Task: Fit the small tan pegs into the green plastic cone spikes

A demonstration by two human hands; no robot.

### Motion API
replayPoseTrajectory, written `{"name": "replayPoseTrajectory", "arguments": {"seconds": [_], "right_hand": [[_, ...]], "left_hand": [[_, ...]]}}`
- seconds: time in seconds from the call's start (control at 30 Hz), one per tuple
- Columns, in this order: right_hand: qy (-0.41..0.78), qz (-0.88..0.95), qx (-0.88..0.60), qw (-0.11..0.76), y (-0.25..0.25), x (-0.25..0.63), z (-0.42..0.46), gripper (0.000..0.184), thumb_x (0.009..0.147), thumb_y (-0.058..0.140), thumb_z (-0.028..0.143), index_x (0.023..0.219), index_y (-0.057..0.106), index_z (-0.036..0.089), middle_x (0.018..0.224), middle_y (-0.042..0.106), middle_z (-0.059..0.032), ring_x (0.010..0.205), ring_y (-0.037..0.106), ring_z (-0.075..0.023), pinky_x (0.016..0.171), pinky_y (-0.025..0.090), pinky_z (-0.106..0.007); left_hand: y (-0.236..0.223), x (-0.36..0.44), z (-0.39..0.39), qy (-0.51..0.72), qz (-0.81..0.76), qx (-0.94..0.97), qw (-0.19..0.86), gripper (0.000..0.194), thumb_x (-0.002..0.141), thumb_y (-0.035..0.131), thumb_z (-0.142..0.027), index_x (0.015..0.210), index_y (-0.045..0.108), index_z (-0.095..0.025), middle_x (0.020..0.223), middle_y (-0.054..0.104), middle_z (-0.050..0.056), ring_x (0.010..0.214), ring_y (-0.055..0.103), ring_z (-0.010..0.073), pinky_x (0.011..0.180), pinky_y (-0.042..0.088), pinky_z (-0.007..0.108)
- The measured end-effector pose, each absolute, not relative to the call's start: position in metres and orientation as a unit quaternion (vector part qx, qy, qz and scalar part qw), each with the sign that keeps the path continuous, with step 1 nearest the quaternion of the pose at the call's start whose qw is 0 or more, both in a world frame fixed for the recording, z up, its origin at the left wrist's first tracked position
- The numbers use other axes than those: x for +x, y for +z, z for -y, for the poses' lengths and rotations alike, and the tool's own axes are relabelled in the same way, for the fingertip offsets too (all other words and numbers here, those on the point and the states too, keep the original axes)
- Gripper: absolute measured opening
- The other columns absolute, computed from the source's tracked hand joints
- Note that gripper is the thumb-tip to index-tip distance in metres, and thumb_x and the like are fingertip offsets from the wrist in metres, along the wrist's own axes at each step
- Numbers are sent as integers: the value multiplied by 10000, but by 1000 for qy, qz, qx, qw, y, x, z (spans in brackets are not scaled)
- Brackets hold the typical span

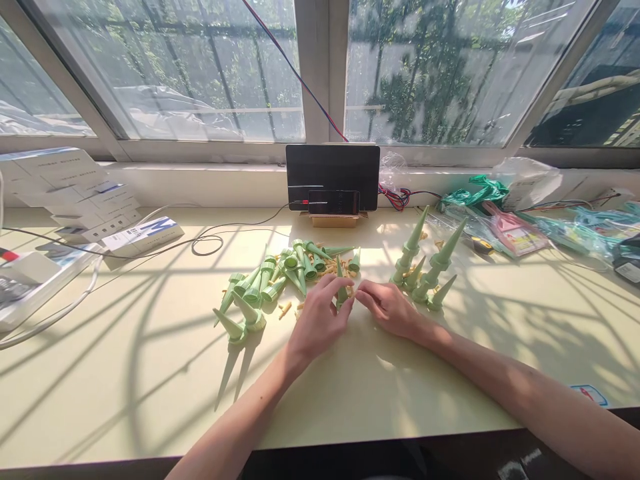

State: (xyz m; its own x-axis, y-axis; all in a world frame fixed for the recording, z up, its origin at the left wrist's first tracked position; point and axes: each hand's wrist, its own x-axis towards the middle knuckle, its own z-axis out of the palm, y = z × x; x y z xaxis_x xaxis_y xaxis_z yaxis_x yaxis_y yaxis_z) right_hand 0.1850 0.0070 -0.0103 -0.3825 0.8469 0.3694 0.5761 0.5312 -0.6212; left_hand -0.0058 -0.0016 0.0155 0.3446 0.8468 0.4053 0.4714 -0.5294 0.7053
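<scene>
My left hand [319, 312] holds a pale green pointed plastic cone [341, 272] upright between thumb and fingers, over the middle of the table. Close against it, my right hand [391, 308] is closed in a pinch. A small tan peg [351, 291] shows at its fingertips, partly covered by them. Behind and left of my hands lies a heap of green cones [270, 268], with tan pegs [285, 310] scattered among and in front of it. Two cones [231, 328] stand at the heap's near left. Beyond my right hand, several cones [440, 260] stand upright, some stacked.
A black tablet [330, 170] with a phone [333, 202] before it leans on a small cardboard stand [334, 221] by the window. White boxes [70, 187] and a cable [207, 239] are at left. Plastic bags [515, 227] fill the right back.
</scene>
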Motion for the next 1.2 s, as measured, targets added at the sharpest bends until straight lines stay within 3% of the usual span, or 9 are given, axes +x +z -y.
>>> {"name": "replayPoseTrajectory", "arguments": {"seconds": [0.17,0.53,0.83,1.2], "right_hand": [[181,817,-429,339,-10,185,-6,355,1048,372,369,751,479,208,630,459,31,567,379,-122,567,316,-263],[201,818,-404,356,-17,188,-8,408,1050,355,383,680,348,212,581,282,50,530,247,-113,519,236,-292],[201,816,-406,360,-11,185,-5,452,1057,319,403,651,312,205,577,249,47,527,245,-105,519,227,-280],[208,808,-428,348,-5,182,-3,480,1059,265,419,632,204,208,580,188,44,521,207,-95,520,205,-292]], "left_hand": [[15,-5,2,392,-413,780,259,168,909,570,-221,1058,648,-214,1013,607,47,749,595,119,566,540,220],[16,-4,4,398,-389,797,233,181,917,563,-191,1079,642,-199,974,596,38,684,554,91,570,511,213],[13,-4,5,394,-379,816,188,186,922,546,-173,1087,623,-207,984,595,34,622,546,80,612,509,250],[10,-4,6,401,-367,828,139,219,907,542,-119,1097,603,-209,1027,596,50,690,568,98,627,497,238]]}}
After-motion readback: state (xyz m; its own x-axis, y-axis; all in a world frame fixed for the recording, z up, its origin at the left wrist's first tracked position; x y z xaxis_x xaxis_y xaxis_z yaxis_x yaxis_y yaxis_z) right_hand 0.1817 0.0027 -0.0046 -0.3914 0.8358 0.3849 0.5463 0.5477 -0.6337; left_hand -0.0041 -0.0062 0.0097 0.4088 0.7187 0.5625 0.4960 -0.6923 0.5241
